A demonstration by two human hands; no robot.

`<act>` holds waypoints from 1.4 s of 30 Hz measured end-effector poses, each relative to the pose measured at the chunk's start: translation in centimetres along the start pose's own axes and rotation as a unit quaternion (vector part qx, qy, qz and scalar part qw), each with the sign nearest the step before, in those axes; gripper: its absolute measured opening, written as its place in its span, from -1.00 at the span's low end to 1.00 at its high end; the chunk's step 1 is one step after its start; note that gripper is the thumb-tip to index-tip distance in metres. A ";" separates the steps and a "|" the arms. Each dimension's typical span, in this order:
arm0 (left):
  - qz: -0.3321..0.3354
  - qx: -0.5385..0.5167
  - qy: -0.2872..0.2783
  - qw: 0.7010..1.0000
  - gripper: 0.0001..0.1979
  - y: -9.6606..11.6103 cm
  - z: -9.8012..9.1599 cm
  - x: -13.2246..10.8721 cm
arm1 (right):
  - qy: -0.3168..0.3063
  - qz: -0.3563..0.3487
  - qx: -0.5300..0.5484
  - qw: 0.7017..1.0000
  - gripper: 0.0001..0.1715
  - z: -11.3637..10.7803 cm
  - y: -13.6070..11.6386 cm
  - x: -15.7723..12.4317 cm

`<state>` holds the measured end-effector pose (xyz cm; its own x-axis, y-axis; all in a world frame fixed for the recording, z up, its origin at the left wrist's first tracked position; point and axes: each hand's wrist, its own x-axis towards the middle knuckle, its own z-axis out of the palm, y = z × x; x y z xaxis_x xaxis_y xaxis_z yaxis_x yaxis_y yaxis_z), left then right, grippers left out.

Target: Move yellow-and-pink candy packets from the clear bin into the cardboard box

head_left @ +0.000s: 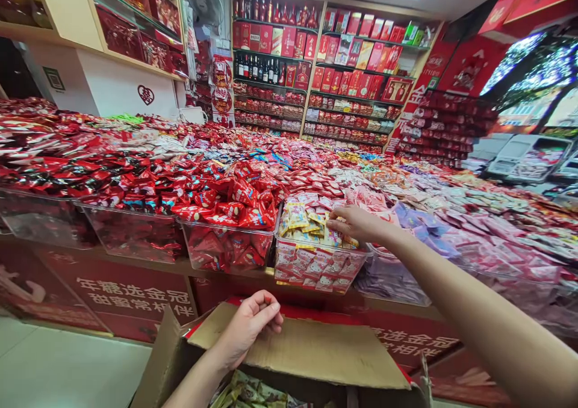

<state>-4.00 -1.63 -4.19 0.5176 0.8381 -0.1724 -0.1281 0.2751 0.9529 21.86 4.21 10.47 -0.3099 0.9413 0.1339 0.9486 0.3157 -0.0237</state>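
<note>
My right hand [351, 224] reaches over a clear plastic bin [280, 239] at the front of the display. Its fingers are slightly bent and apart, touching small yellow-and-white candy packets [298, 215] on top of the pile. Pink-and-white candy packets [311, 266] show through the bin's front wall. Nearer to me, my left hand [256, 321] hangs above an open cardboard box [325, 348], its fingers curled in with the thumb against them, and no object shows in it. Several yellowish-green wrapped packets [257, 393] lie inside the box, partly cut off by the frame.
Left of the bin stands another tub with red candy packets [235, 209]. Purple packets [388, 278] fill the tub to the right. Heaped wrapped sweets [180, 149] spread across the wide counter. Shelves [316, 53] with bottles and red boxes line the back wall.
</note>
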 end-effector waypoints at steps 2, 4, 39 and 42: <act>0.000 0.002 -0.003 1.000 -0.81 0.0 -0.1 0.1 | -0.001 -0.007 0.029 1.000 -0.71 -0.3 0.0 -0.3; -0.004 0.001 -0.003 1.000 -0.81 0.0 -0.1 0.1 | -0.005 -0.001 0.090 0.996 -0.73 -0.9 0.3 -0.5; -0.005 -0.015 0.019 1.000 -0.74 -0.9 -0.2 0.8 | 0.019 0.059 0.056 0.997 -0.74 1.2 0.0 6.0; -0.008 -0.015 0.010 1.000 -0.75 -0.8 -0.2 0.7 | 0.034 0.056 0.043 0.997 -0.72 0.6 0.3 6.0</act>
<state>-3.71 -1.20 -5.10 0.5021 0.8430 -0.1930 -0.1452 0.3023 0.9421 20.23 9.99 10.68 -0.1948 0.9618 0.1923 0.9668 0.2213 -0.1274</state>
